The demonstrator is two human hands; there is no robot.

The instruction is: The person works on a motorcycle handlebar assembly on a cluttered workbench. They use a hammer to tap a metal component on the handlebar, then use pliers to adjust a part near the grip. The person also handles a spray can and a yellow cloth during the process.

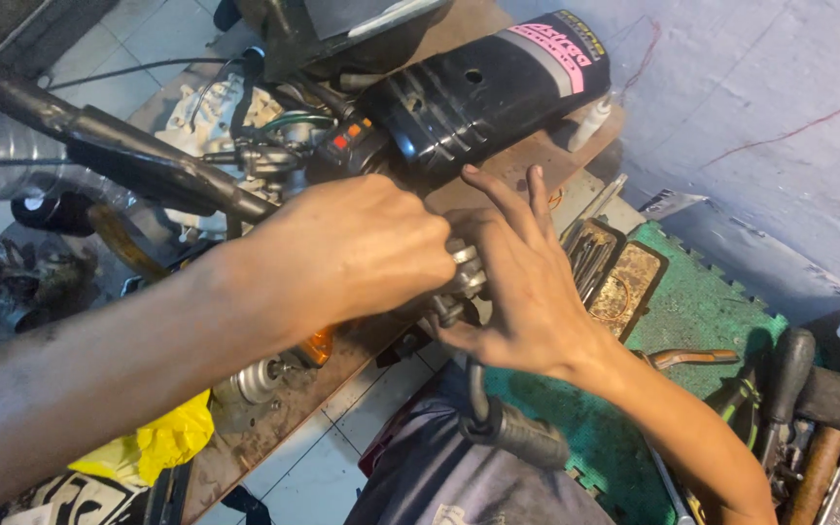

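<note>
Gripping w/ both hands on a small metal part [466,275] mid-frame, just above the table [362,365] edge, person seems mid-way through fitting or loosening it.

Far left: black tube [128,160] runs diagonally across; yellow plastic bag [153,442] lies near-left on the table.

Left hand [352,248] comes in from the left, closed in a fist over the part; only silver ribs show past the knuckles. Right hand [527,287] meets it from the right, fingers spread, thumb and palm bracing the part. What exactly the part is, can't tell, mostly hidden.

Behind, far-centre: black plastic cover [478,92]. Right: green mat [692,311] w/ an open tool case [614,277]; a black grip [522,437] sits near-centre.

Next move likely needs a firm steady hold from the right hand while the left turns or pulls, w/o the part slipping off the table edge.
</note>
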